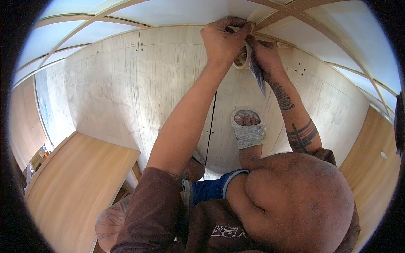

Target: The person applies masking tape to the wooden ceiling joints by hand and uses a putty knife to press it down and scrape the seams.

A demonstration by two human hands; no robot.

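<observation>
1. The left grip (223, 42) is closing near the top centre of the frame, thumb and fingertips coming together beside the wooden strips (273, 19); what lies between them is too hidden to tell.
2. The right grip (265, 55) is sitting just to its right, its thumb reaching toward the left fingertips and its fingers clamping on what looks like a grey blade (256, 75), which is pointing down the frame.
3. The roll (241, 64), pale and ring-shaped, is hanging between both hands at the upper centre, partly covered by the left one.
4. White panels (177, 12), crossed by the strips, are spanning the top of the frame.
5. The pale wooden floor (168, 76) is filling the middle, with a dark gap running down near the centre.
6. A foot in a stained sandal (249, 135) is resting on the floor, right of that gap.
7. A brown board (80, 177) is lying at the lower left.
</observation>
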